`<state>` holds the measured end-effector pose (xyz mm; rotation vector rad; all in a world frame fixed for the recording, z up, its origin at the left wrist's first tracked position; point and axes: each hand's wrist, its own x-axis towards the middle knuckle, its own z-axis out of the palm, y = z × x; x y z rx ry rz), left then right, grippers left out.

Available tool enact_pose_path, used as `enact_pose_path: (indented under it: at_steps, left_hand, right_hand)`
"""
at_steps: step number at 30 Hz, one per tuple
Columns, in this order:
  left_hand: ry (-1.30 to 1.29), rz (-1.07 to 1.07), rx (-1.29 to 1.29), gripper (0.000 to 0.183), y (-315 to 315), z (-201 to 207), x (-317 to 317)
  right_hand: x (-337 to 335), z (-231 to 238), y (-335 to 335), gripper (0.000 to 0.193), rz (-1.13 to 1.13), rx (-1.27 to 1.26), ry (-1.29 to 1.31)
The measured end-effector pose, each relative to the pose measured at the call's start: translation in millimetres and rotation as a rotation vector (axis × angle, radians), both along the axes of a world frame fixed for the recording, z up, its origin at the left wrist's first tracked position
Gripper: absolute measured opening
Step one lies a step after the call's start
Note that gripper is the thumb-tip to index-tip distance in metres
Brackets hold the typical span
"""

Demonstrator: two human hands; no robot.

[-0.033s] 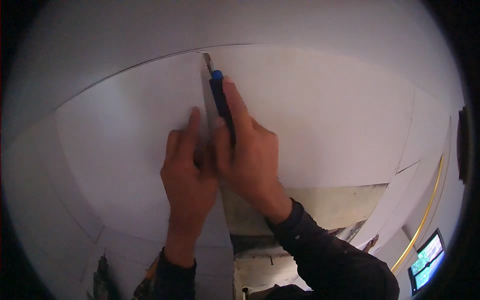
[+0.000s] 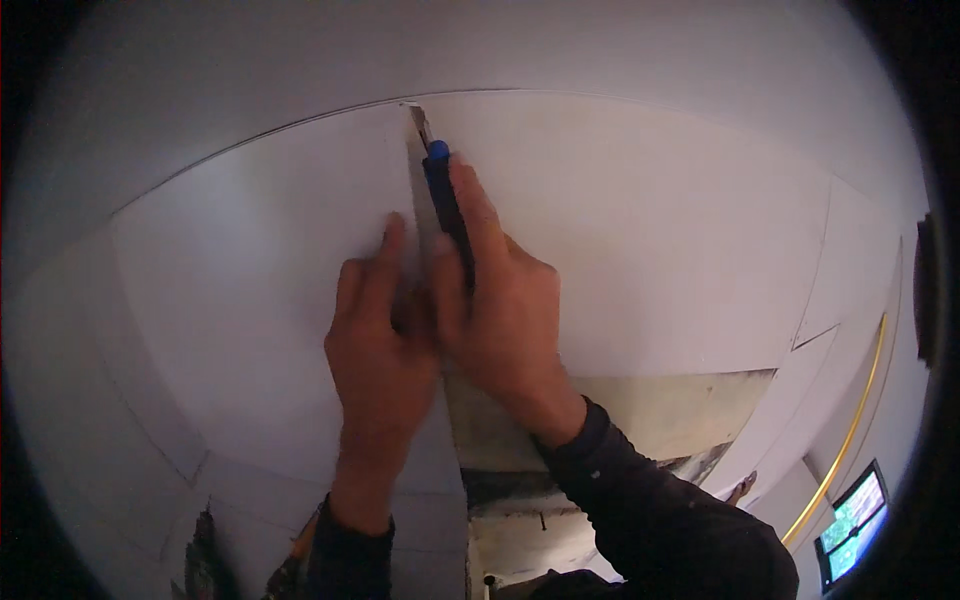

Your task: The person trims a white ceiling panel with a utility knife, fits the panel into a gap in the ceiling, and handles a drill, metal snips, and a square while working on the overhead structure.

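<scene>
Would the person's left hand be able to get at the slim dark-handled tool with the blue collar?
Probably yes: the left hand is close by, and the upper part of the dark-handled tool looks uncovered on that side, though the right hand grips it.

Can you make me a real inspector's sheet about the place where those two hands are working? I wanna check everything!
Surface: pale left panel and pale right panel, with a narrow gap between them.
Things in hand: a slim tool with a dark handle and blue collar, its tip by the gap's upper end.
Clutter: a dark shape at lower left, too unclear to name.
Hands: right hand grips the tool; left hand is at the left panel's edge, index finger extended, its other fingers partly hidden.
Cables: nothing seen.
Surroundings: a yellow strip and a dark-framed window at lower right.
</scene>
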<state>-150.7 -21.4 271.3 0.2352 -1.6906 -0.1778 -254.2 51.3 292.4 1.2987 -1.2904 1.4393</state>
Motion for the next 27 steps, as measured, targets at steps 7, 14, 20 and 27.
enact_pose_path:
  at_steps: [7, 14, 20, 27]
  left_hand:
    - [0.019, -0.052, -0.039, 0.066, -4.8, -0.7, 4.7]
    - [0.000, -0.054, 0.004, 0.067, -10.6, -3.9, 2.5]
    - [0.027, -0.036, -0.013, 0.069, -7.8, -3.1, 1.8]
    - [0.019, -0.060, -0.060, 0.065, -6.2, -2.1, 9.3]
  right_hand:
    - [5.2, 4.2, -4.6, 0.064, -0.058, 0.009, 0.019]
    - [6.1, 2.5, -7.0, 0.063, -0.044, -0.044, 0.023]
    - [14.1, 6.5, -3.6, 0.065, -0.144, 0.008, 0.030]
    - [24.5, 14.0, 10.2, 0.066, -0.237, 0.078, 0.070]
